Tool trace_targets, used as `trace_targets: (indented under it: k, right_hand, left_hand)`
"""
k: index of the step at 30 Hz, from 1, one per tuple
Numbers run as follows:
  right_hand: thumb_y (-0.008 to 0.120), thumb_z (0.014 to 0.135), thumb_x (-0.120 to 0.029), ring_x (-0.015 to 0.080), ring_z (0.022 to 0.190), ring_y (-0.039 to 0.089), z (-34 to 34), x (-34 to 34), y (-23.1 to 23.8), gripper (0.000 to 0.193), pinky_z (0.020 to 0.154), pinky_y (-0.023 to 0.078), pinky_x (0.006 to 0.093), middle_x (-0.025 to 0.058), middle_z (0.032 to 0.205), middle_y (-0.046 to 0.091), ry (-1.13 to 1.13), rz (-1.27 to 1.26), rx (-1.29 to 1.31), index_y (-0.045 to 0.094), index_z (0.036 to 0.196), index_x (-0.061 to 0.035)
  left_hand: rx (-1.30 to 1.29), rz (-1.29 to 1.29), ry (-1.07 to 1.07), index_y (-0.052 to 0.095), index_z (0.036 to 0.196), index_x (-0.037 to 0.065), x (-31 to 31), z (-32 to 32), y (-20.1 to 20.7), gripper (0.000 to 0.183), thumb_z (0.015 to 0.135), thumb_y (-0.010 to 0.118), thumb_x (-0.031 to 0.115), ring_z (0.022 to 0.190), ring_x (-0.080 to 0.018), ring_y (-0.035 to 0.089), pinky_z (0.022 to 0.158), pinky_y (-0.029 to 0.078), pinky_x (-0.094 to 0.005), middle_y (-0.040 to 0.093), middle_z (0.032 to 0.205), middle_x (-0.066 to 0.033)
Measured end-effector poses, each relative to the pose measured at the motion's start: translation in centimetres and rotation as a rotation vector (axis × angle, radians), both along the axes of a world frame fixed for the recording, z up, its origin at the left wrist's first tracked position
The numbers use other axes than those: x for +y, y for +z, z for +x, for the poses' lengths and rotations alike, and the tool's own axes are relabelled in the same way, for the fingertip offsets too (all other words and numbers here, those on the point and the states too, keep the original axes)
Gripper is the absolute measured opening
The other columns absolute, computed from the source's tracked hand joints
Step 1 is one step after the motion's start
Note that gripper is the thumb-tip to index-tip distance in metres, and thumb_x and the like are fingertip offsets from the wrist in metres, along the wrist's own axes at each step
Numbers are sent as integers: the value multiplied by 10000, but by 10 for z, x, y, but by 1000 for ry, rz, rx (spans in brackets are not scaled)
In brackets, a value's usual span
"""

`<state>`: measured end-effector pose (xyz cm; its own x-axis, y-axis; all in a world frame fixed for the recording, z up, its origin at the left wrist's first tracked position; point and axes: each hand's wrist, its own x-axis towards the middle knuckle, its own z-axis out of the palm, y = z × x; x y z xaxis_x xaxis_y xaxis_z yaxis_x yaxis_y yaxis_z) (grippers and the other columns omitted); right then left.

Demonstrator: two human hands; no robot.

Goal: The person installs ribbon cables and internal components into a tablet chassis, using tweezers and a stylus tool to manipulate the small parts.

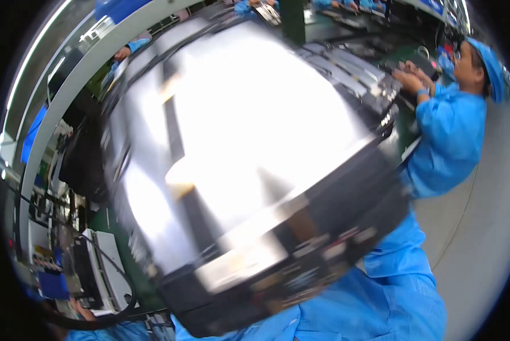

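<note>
A large, bright silver-white flat panel (pixel 255 113) with a thick black edge (pixel 346 199) fills the middle of the head view, smeared by motion. A dark strip (pixel 175 125) with pale yellow tabs runs along its left part. White label-like patches (pixel 246 261) and a brown patch sit on the near black side. Its exact kind cannot be told. Neither my left hand nor my right hand can be made out; the panel covers much of the space in front of my blue garment (pixel 346 301).
At the right, a co-worker (pixel 451 125) in blue handles a dark part beside silver panels (pixel 346 68) on the bench. Another person's hand (pixel 83 310) shows at lower left, near a white-and-black unit (pixel 110 267) and a black cable (pixel 121 273). A grey frame post (pixel 50 119) curves up the left.
</note>
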<state>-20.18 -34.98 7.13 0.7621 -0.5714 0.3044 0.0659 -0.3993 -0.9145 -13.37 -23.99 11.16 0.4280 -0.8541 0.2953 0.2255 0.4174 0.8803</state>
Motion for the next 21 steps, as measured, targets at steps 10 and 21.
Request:
trace_targets:
  k: [10,21]
  right_hand:
    - [269,1009,-342,218,1338,297,98,157,-100,495,1097,205,290,107,1449,330,482,499,-205,358,1378,-24]
    - [382,981,-227,316,1071,557,86,130,-105,335,919,425,359,196,1157,554,191,54,140,537,1156,13]
  left_hand:
    - [-142,304,174,119,1407,-83,78,83,-84,719,950,395,399,1380,-346,128,1115,102,-409,128,1474,-262]
    - [-62,532,450,130,1406,-81,179,129,-167,704,950,397,384,1373,-338,158,1113,121,-402,153,1470,-251]
